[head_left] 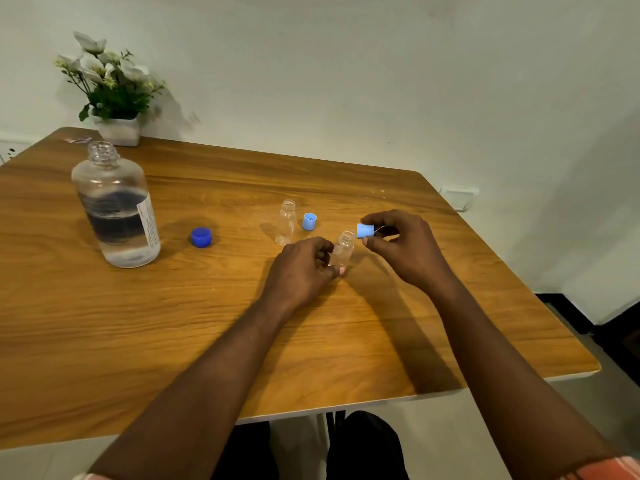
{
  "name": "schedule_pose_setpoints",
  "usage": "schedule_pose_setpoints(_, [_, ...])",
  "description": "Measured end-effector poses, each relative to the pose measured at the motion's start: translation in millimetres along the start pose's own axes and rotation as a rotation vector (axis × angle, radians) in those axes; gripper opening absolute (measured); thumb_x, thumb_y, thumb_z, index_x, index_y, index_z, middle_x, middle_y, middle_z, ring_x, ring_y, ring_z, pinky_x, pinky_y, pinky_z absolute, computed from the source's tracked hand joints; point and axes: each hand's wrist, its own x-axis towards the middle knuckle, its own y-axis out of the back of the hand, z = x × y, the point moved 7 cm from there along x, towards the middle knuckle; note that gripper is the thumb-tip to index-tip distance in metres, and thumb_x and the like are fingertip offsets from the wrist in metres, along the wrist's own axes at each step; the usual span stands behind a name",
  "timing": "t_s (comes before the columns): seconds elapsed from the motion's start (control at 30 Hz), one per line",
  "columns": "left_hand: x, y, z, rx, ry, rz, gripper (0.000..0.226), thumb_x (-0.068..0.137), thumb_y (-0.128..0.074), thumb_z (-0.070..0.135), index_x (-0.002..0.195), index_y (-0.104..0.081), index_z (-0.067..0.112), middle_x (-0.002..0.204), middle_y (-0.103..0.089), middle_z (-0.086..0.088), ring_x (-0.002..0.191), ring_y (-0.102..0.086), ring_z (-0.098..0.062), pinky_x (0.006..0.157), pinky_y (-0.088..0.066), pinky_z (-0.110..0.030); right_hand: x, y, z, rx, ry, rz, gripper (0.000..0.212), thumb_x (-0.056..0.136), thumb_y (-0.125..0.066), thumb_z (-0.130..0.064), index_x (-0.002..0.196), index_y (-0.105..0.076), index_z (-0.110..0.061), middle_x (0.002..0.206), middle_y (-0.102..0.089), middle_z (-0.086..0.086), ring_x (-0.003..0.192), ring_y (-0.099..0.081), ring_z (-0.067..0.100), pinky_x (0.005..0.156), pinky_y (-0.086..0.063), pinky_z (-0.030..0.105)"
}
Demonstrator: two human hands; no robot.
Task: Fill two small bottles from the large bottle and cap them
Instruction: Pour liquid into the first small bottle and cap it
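The left hand (304, 268) had its grip closed round the lower part of the near small bottle (343, 249), which stood on the tabletop (207, 323) right in front of the person. The right hand (401, 244) pinched a light blue cap (364, 231) in its grip, between thumb and fingers. The cap was just beside the bottle's open mouth and did not touch it.

The far small bottle (286, 221) stood open too, with its own cap (309, 221) lying just beside it. The large bottle (116, 209) stood well apart on the left, open and partly full of clear water, and its dark blue cap (201, 236) lay near it.

Both little bottles looked empty (I could not tell for sure, since the plastic was so clear). So the step seemed to be getting the caps off, ready to fill.

To do it well, the cap was best set down next to the other cap, where it could not roll away or get lost. The little bottle needed to stand flat and straight. Its mouth was small and the big bottle's mouth was wide, so the pour would need to be slow, with one hand holding the little bottle firm. Squeezing it too hard might tip it or spill it.
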Motion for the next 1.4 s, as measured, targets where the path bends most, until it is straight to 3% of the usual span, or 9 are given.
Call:
schedule_pose_setpoints(0.23, [-1,0,1,0.019,-0.026,-0.023,0.042,0.075,-0.079,0.033,0.113,-0.068,0.020,0.097,-0.072,0.005,0.086,-0.066,-0.008,0.077,-0.055,-0.032,8,-2,-19,-0.115,0.093,-0.154,0.036,0.092,-0.063,-0.009,0.126,-0.064,-0.021,0.109,-0.056,-0.006,0.093,-0.055,0.000,0.076,-0.040,0.008])
schedule_pose_setpoints(0.43, [-1,1,3,0.018,-0.042,-0.017,0.034,0.075,-0.079,0.031,0.106,-0.070,0.021,0.091,-0.073,0.007,0.081,-0.066,-0.007,0.075,-0.055,-0.034,12,0,-24,-0.121,0.105,-0.161,0.037,0.092,-0.062,-0.009,0.127,-0.063,-0.022,0.113,-0.056,-0.007,0.091,-0.054,-0.003,0.070,-0.040,0.002])
schedule_pose_setpoints(0.5, [-1,0,2,0.019,-0.045,-0.021,0.033,0.075,-0.079,0.032,0.105,-0.070,0.022,0.090,-0.072,0.007,0.081,-0.066,-0.008,0.074,-0.055,-0.034,13,1,-24,-0.112,0.103,-0.142,0.037,0.091,-0.063,-0.008,0.127,-0.063,-0.020,0.114,-0.058,-0.006,0.091,-0.056,-0.001,0.071,-0.040,0.006])
schedule_pose_setpoints(0.6, [-1,0,1,0.023,-0.046,-0.024,0.032,0.075,-0.078,0.033,0.104,-0.070,0.023,0.090,-0.072,0.008,0.081,-0.066,-0.007,0.073,-0.054,-0.032,12,5,-23,-0.101,0.101,-0.112,0.036,0.090,-0.064,-0.007,0.124,-0.064,-0.018,0.113,-0.062,-0.006,0.096,-0.058,0.006,0.076,-0.042,0.010])
schedule_pose_setpoints(0.73, [-1,0,1,0.027,-0.043,-0.024,0.032,0.075,-0.078,0.033,0.105,-0.070,0.025,0.091,-0.072,0.009,0.082,-0.066,-0.006,0.074,-0.054,-0.031,11,8,-24,-0.071,0.101,-0.076,0.033,0.088,-0.067,-0.008,0.120,-0.067,-0.016,0.107,-0.063,-0.009,0.093,-0.059,0.002,0.073,-0.042,0.006])
schedule_pose_setpoints(1.07, [-1,-1,0,0.034,-0.040,-0.030,0.028,0.076,-0.076,0.032,0.102,-0.071,0.025,0.089,-0.073,0.009,0.082,-0.066,-0.006,0.074,-0.054,-0.034,11,1,-36,-0.040,0.125,-0.150,0.033,0.083,-0.073,-0.011,0.116,-0.070,-0.012,0.103,-0.067,-0.008,0.096,-0.064,0.007,0.081,-0.051,0.017])
schedule_pose_setpoints(1.2, [-1,-1,0,0.043,-0.041,-0.039,0.028,0.077,-0.076,0.033,0.103,-0.070,0.024,0.091,-0.073,0.008,0.083,-0.066,-0.006,0.075,-0.055,-0.035,12,-1,-37,-0.053,0.120,-0.144,0.030,0.081,-0.076,-0.016,0.110,-0.072,-0.013,0.101,-0.069,-0.003,0.090,-0.064,0.006,0.075,-0.048,0.016])
schedule_pose_setpoints(1.4, [-1,-2,2,0.042,-0.049,-0.045,0.033,0.078,-0.076,0.032,0.109,-0.069,0.025,0.096,-0.073,0.008,0.084,-0.066,-0.006,0.077,-0.056,-0.036,14,-3,-38,-0.151,0.093,-0.098,0.024,0.076,-0.080,-0.033,0.093,-0.074,-0.017,0.079,-0.066,-0.007,0.074,-0.060,0.009,0.063,-0.047,0.025])
